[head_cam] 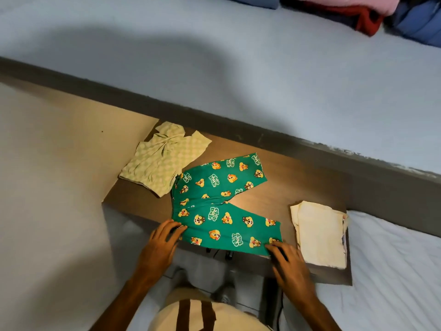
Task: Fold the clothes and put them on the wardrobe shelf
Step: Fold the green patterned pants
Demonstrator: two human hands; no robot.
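Small green trousers (222,204) printed with cartoon chipmunks lie spread on a brown wooden table (298,182), legs splayed to the right. My left hand (162,244) grips the waistband corner at the near edge. My right hand (288,261) pinches the hem of the nearer leg. A crumpled pale green checked top (162,161) lies to the left of the trousers, touching them. A folded cream cloth (319,235) sits at the table's right end.
A pale blue wall rises behind the table, with a dark band (214,115) along its base. A white striped bed sheet (393,259) is at the right. Blue, red and pink clothes (381,15) are piled at the top right. A beige surface (47,163) fills the left.
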